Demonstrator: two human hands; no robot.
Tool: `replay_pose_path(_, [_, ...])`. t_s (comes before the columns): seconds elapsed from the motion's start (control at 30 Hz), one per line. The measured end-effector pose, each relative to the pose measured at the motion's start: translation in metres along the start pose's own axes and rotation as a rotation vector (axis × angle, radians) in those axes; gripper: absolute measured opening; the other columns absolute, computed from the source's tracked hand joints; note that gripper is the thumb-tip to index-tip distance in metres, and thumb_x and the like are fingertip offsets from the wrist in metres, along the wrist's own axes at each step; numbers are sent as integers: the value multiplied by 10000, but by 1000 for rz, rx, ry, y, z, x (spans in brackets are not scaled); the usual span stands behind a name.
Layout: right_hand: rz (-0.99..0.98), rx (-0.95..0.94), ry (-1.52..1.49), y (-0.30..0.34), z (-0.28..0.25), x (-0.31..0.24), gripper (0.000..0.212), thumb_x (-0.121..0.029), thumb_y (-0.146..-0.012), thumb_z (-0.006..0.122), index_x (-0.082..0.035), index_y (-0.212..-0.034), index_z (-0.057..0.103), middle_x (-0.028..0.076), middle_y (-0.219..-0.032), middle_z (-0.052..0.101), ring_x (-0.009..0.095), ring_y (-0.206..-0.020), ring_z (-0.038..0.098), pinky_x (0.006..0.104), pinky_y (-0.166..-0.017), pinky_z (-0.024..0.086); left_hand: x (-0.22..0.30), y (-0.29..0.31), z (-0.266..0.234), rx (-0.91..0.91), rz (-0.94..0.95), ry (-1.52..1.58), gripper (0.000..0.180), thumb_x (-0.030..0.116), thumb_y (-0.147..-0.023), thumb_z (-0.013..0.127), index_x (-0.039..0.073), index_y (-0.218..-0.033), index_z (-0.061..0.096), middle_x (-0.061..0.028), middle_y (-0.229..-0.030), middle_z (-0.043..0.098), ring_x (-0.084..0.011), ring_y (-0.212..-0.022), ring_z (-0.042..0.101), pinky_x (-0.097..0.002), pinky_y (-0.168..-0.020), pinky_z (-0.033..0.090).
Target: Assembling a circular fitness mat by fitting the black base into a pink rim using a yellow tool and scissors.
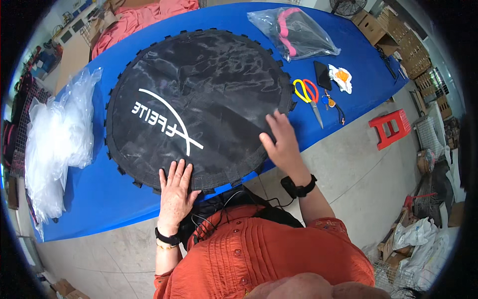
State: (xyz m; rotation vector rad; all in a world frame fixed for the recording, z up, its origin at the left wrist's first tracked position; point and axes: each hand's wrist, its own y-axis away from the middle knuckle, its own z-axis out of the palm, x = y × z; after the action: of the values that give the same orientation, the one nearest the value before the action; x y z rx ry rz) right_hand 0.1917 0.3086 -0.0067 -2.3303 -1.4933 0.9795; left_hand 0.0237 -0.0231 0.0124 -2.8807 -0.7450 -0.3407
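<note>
Resting flat with its fingers slightly spread, the left hand (174, 192) touches the near edge of the round black trampoline mat (219, 94), which lies on the blue-covered table (117, 212). At the mat's right edge, the right hand (284, 142) holds its thumb and fingers apart; whether it touches the fabric I cannot tell. Left of the mat are clear plastic bags (64, 134). Right of it lie scissors (313, 103), keys (330, 102) and a black phone (322, 74); farther right stands a red stool (390, 129). Beyond its far right edge lies a clear bag with pink-and-black contents (318, 44).
</note>
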Motion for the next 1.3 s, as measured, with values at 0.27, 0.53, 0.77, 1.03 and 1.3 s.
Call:
replay_pose_path(0.27, [367, 0, -151, -29, -28, 43, 637, -253, -1013, 703, 17, -1555, 507, 275, -1575, 531, 402, -1307, 624, 435, -1141, 495, 3, 17, -13, 170, -21, 25, 584, 143, -864, 827, 115, -1429, 685, -178, -1542, 571, -386, -1509, 468, -606, -1311, 262])
replay_pose_path(0.53, [519, -8, -373, -40, -10, 57, 502, -144, -978, 713, -2, -1454, 641, 32, -873, 651, 107, -710, 574, 295, -675, 508, 6, 15, -21, 279, -76, 35, 481, 85, -813, 837, 101, -1290, 775, -155, -1190, 647, -363, -1178, 611, -529, -1117, 474])
replay_pose_path(0.77, [480, 10, -641, -27, -1, 47, 479, -55, -971, 734, -36, -1443, 660, -91, -727, 499, 22, -664, 483, 236, -607, 415, -13, 15, -18, 358, -214, -95, 418, 57, -809, 823, 121, -1222, 813, -102, -1010, 623, -311, -988, 604, -436, -917, 505])
replay_pose_path(1.03, [415, -74, -587, 7, 7, 8, 503, -47, -999, 728, -5, -1480, 586, 0, -763, 648, 78, -718, 639, 251, -695, 534, -65, 6, -18, 431, -368, -29, 296, -24, -982, 606, -5, -1230, 766, -219, -1142, 706, -412, -1030, 712, -472, -897, 592])
replay_pose_path(1.3, [456, -412, -669, 11, -20, -37, 293, -106, -1048, 689, -16, -1324, 728, 67, -888, 757, 102, -865, 737, 288, -765, 596, -94, 14, -9, 413, -491, -162, 477, -81, -983, 498, -15, -1438, 624, -342, -1523, 549, -506, -1450, 512, -528, -1229, 430])
